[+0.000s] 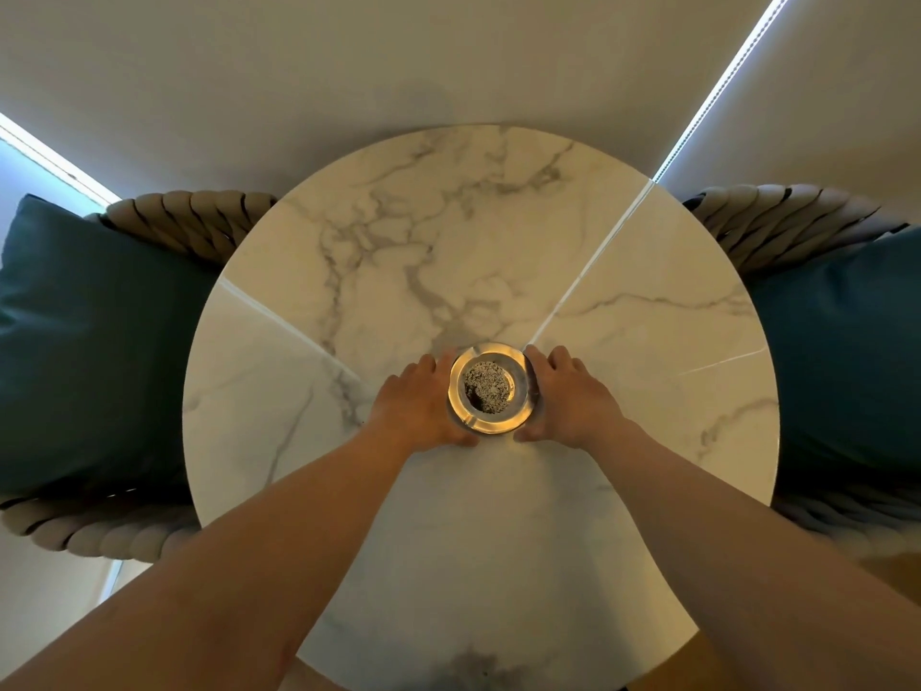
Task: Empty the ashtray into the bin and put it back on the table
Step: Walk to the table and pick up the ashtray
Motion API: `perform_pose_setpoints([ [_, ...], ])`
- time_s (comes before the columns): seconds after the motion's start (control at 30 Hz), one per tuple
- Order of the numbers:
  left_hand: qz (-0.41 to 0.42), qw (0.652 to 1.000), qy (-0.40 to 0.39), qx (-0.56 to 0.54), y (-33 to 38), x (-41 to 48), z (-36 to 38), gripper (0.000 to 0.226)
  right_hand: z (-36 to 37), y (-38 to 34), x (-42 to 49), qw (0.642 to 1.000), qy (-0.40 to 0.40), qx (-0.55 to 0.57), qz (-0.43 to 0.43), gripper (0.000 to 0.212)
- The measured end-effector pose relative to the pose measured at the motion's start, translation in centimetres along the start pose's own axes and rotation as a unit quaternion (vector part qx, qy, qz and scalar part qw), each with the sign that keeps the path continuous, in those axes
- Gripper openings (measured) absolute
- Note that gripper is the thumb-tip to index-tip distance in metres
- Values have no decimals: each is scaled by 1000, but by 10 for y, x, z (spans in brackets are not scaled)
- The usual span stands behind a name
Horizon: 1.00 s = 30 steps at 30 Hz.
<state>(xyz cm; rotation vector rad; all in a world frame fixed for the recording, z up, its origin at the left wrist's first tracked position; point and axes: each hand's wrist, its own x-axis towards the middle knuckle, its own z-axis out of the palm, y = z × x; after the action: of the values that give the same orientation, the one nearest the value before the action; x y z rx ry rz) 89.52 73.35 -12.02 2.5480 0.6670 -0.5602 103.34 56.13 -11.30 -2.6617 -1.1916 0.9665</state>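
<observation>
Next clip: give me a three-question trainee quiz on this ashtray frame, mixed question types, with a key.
1. True or false: the ashtray has already been emptied.
2. Multiple choice: how do the hands stand relative to the ashtray? A) left hand and right hand flank it, one on each side; B) only the right hand is near it; C) both hands rest at the table edge, away from it.
3. Short answer: what does the ashtray sit on?

Key
1. False: grey ash fills its bowl.
2. A
3. The round marble table, between two chairs with teal cushions.
</observation>
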Motion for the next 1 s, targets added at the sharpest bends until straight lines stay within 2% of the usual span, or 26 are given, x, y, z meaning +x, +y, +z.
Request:
perform_pose_setpoints([
  [0.63, 10, 999, 39, 20, -1, 8, 11, 115, 7, 2, 3, 1000, 13, 18, -7, 120],
  [1.0, 8, 999, 25, 36, 3, 4, 7, 114, 4, 1, 0, 1000, 24, 13, -15, 119],
])
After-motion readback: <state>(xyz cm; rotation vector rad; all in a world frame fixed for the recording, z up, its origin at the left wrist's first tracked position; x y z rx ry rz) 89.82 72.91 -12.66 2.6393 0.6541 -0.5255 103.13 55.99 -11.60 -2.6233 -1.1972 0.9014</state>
